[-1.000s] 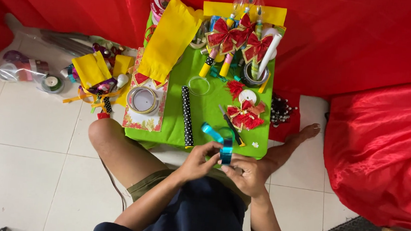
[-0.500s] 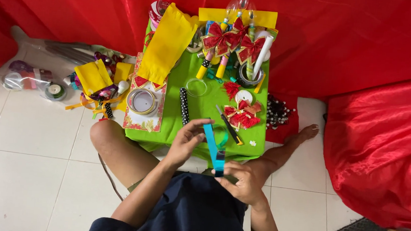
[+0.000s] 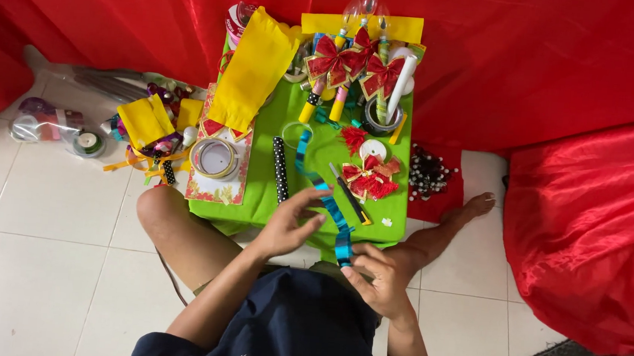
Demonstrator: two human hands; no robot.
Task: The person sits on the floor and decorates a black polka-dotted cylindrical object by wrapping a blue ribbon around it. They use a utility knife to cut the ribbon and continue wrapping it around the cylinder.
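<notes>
Head view, looking down on a seated person at a low green table [image 3: 255,203]. Nearest the camera, the right hand [image 3: 381,277] sits just in front of the table's near edge, its fingers pinched shut on the lower end of a blue-and-black patterned ribbon [image 3: 333,209]. The left hand [image 3: 291,225], at that same edge, has its fingers loosely spread; its fingertips touch the ribbon partway along its length, and whether they grip it cannot be told.

Handling, as judged: the ribbon looks light, thin and limp, curving under its own weight, so it would twist or slide through a slack grip. It is not fragile. The soundest hold appears to be a flat pinch at an end, with a second pinch partway along to keep the strip straight.

Appearance: a narrow strip, bright blue with dark crosswise markings, running from the right hand up across the table and ending in a curl near the table's centre.

Farther across the table lie a black dotted strip [image 3: 280,169], a roll of tape [image 3: 214,159] toward the left edge, and red bows [image 3: 356,64] at the far edge.
</notes>
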